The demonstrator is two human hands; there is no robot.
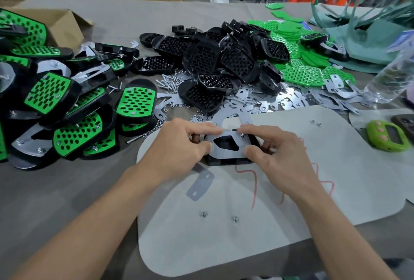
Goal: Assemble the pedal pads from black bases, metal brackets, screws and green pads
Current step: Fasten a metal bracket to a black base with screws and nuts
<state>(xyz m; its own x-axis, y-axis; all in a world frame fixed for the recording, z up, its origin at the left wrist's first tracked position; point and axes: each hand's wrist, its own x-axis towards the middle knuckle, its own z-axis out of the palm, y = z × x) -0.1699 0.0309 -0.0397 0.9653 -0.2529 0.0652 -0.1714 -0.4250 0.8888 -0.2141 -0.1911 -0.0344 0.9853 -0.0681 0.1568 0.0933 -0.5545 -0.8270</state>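
A black base (230, 161) lies on the pale mat (291, 223) with a metal bracket (224, 153) on top of it. My left hand (179, 152) pinches the bracket's left side. Opposite it, my right hand (280, 156) grips the right side of bracket and base, with fingers near a screw (242, 135) at the top right corner. A small slotted metal plate (200, 185) lies on the mat just below. Two nuts (203, 214) (235, 219) sit lower down.
Finished green-and-black pedals (67, 111) are heaped at the left beside a cardboard box (60, 24). Behind the work lie piles of black bases (212, 62), green pads (302, 55), loose brackets (302, 100) and screws (168, 82). A plastic bottle (389, 80) and a green timer (387, 138) stand right.
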